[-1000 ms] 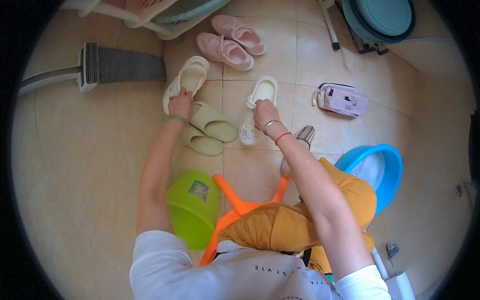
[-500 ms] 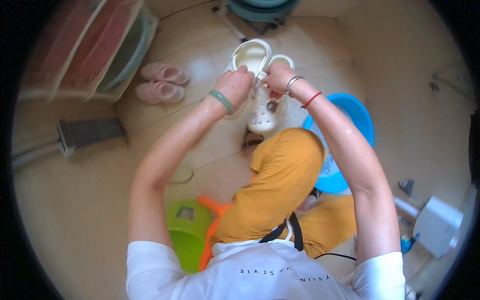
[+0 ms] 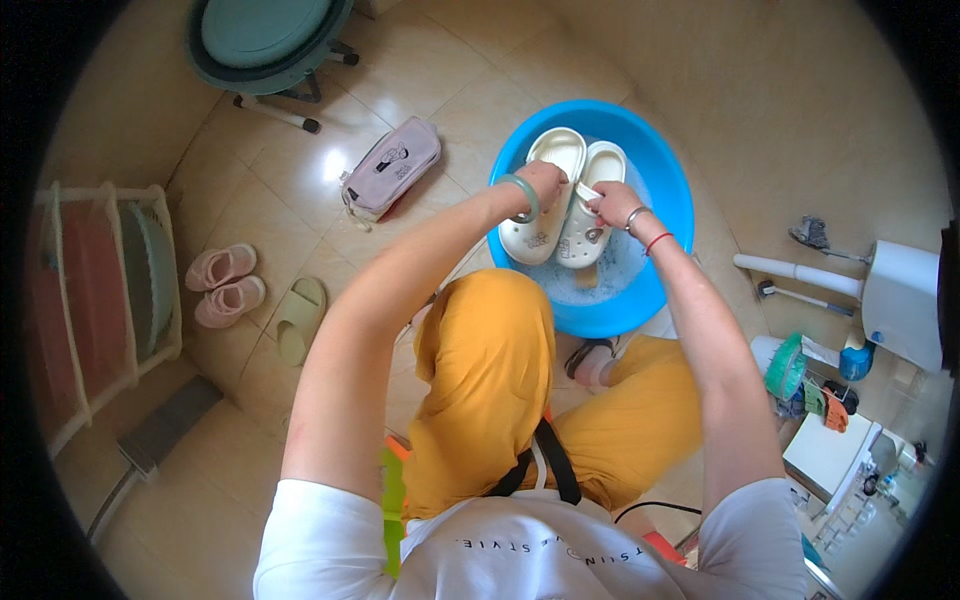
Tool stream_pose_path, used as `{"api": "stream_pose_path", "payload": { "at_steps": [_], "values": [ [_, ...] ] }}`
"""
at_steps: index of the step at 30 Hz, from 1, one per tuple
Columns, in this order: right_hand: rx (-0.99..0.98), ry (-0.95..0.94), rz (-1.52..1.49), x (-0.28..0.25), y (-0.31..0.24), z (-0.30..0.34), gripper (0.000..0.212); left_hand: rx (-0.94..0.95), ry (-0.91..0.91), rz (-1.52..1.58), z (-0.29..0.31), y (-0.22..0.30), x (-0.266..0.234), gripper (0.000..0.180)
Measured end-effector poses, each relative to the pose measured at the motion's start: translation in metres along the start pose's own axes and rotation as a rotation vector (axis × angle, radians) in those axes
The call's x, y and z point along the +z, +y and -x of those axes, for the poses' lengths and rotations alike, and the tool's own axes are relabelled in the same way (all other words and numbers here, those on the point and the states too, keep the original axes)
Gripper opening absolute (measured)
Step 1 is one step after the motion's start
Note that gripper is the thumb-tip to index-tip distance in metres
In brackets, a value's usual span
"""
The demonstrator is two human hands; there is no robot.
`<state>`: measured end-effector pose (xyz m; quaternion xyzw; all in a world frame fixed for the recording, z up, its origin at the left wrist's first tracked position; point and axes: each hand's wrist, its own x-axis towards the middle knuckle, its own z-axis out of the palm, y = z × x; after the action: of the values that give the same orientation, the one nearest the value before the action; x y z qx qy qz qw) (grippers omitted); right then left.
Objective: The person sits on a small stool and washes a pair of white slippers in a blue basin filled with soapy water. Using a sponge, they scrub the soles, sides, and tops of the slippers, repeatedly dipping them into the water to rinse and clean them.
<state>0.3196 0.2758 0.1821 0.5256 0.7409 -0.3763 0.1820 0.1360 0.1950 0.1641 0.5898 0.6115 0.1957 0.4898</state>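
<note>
A pair of white clogs with small charms on the toes is in my hands, side by side over a blue basin (image 3: pixel 676 195). My left hand (image 3: pixel 545 183) is closed on the side of the left clog (image 3: pixel 527 240). My right hand (image 3: pixel 613 204) pinches the right clog (image 3: pixel 578 243) at its heel strap. Foamy water (image 3: pixel 628 280) lies in the basin below. A tan piece (image 3: pixel 586 277) shows just under the right clog's toe; its kind is unclear. Whether the soles touch the water, I cannot tell.
On the tiled floor at left are a pale pink pouch (image 3: pixel 397 168), pink shoes (image 3: pixel 228 298) and a green slipper (image 3: pixel 301 320). A folding stool (image 3: pixel 263 32) stands at far left, a rack (image 3: pixel 112 290) below it. Brushes and a white cistern (image 3: pixel 905 300) are at right.
Both clogs have gone from above the floor, left of the basin, to over the basin, still in my hands. The view has turned, bringing the basin nearer the middle.
</note>
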Motion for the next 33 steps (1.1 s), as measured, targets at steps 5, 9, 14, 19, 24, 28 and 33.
{"api": "stream_pose_path", "payload": {
  "at_steps": [5,9,14,19,24,28,33],
  "values": [
    [-0.003,0.139,0.01,0.05,0.053,-0.039,0.025,-0.124,-0.124,0.06,-0.037,-0.033,0.033,0.041],
    [-0.088,0.356,0.183,0.056,0.064,-0.045,0.031,0.131,0.111,-0.181,-0.041,-0.055,0.038,0.046],
    [-0.152,0.259,0.22,0.032,-0.007,-0.062,0.03,0.097,0.252,0.083,-0.012,-0.064,0.02,0.047],
    [-0.168,-0.177,0.133,0.051,-0.171,-0.055,0.026,-0.124,0.517,0.32,0.089,-0.083,-0.02,0.039],
    [-0.255,-0.539,0.114,0.134,-0.281,-0.036,0.025,-0.171,0.741,0.503,0.22,-0.139,-0.034,0.034],
    [-0.372,-0.714,0.223,0.24,-0.342,0.011,0.027,-0.382,0.875,0.853,0.331,-0.189,0.003,0.039],
    [-0.411,-0.725,-0.003,0.368,-0.338,0.047,0.027,-0.551,1.07,1.174,0.413,-0.236,0.058,0.042]
  ]
}}
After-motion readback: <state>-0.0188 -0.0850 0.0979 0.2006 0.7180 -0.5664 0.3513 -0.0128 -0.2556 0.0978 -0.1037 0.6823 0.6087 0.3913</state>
